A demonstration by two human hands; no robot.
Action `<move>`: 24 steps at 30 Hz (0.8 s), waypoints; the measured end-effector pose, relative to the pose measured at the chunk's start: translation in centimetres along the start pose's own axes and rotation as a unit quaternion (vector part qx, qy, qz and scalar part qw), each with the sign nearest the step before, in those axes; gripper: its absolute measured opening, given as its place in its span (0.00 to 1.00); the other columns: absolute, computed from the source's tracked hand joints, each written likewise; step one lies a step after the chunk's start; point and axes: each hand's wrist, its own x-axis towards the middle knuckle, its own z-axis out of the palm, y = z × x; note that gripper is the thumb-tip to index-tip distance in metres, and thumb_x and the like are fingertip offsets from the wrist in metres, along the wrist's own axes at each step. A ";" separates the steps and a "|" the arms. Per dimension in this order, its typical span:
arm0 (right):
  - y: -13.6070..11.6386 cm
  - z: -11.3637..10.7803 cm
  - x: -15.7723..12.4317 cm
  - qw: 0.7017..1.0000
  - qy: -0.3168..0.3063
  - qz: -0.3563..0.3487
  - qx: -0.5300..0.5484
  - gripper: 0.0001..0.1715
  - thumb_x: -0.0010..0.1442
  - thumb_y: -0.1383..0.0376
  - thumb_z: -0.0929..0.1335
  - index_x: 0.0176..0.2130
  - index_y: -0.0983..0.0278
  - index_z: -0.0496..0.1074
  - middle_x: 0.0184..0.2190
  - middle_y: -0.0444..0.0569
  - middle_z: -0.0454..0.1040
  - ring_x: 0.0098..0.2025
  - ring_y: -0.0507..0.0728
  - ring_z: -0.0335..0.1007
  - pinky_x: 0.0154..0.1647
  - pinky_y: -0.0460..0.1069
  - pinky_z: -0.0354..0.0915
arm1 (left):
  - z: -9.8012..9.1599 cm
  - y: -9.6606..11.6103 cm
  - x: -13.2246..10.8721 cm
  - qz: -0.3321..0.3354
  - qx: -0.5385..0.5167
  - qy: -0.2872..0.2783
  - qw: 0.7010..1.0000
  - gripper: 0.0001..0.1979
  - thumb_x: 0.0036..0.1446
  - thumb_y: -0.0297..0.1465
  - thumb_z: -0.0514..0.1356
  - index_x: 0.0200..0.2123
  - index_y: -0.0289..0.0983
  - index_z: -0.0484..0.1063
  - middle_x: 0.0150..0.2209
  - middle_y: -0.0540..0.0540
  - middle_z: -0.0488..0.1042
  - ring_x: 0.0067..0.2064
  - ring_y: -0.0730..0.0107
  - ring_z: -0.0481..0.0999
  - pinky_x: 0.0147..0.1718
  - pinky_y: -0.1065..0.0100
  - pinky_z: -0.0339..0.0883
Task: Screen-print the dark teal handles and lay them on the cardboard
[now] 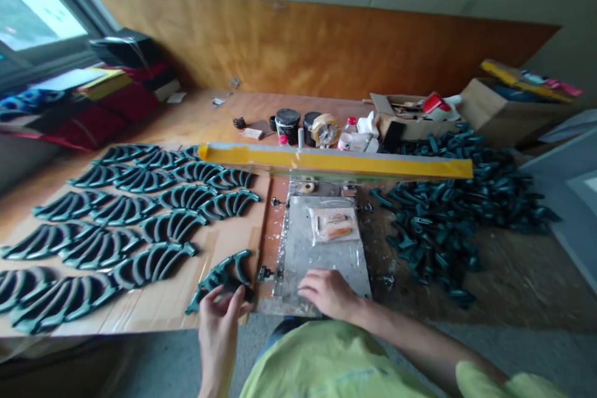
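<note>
My left hand grips a curved, dark green moulded plastic piece at its lower end, just off the table's front edge. My right hand lies on the near edge of a scuffed metal plate, holding nothing. Farther up that plate lies a clear plastic bag with orange-tan items inside. Several matching arched green pieces lie in rows on the plywood tabletop, left of my hands.
A long yellow-taped bar spans the table behind the plate. A heap of small dark green parts lies to the right. Jars and a tape roll stand beyond the bar, near a cardboard box. A plywood board backs the table.
</note>
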 end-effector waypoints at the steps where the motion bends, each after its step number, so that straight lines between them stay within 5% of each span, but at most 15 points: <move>1: 1.3 -1.5 -1.7 0.998 0.035 0.045 0.037 0.12 0.65 0.61 0.64 0.34 0.60 0.75 0.33 0.45 0.77 0.36 0.53 0.74 0.38 0.46 0.65 | 1.7 0.6 -0.9 -0.012 -0.018 -0.040 0.999 0.32 0.37 0.42 0.72 0.44 0.37 0.66 0.30 0.52 0.75 0.25 0.70 0.77 0.27 0.68 0.72; 6: 7.0 -6.9 -8.3 0.954 0.150 0.225 0.133 0.16 0.64 0.54 0.64 0.37 0.61 0.75 0.33 0.47 0.78 0.34 0.55 0.73 0.37 0.47 0.66 | 8.9 3.7 -5.7 -0.076 -0.043 -0.279 0.956 0.25 0.42 0.39 0.70 0.43 0.32 0.75 0.33 0.47 0.77 0.30 0.71 0.75 0.27 0.73 0.69; 12: 9.9 -8.8 -11.7 0.935 0.166 0.268 0.162 0.21 0.62 0.49 0.64 0.38 0.61 0.75 0.31 0.46 0.77 0.32 0.55 0.71 0.34 0.47 0.65 | 14.2 6.0 -9.7 -0.067 -0.036 -0.406 0.911 0.19 0.44 0.38 0.71 0.37 0.33 0.74 0.25 0.52 0.71 0.25 0.76 0.71 0.24 0.76 0.65; 19: 12.8 -11.4 -11.7 0.935 0.171 0.265 0.166 0.20 0.61 0.50 0.64 0.37 0.61 0.76 0.32 0.46 0.78 0.33 0.55 0.71 0.35 0.48 0.65 | 17.3 6.7 -11.9 -0.051 -0.025 -0.430 0.901 0.18 0.44 0.38 0.71 0.32 0.35 0.68 0.25 0.54 0.68 0.23 0.78 0.68 0.23 0.75 0.65; 24: 18.1 -15.3 -6.9 0.946 0.186 0.201 0.172 0.16 0.61 0.55 0.65 0.36 0.62 0.76 0.32 0.46 0.78 0.34 0.55 0.73 0.37 0.48 0.65 | 18.1 6.3 -12.0 -0.044 0.001 -0.366 0.930 0.20 0.42 0.41 0.71 0.29 0.37 0.65 0.24 0.55 0.65 0.24 0.77 0.66 0.22 0.74 0.63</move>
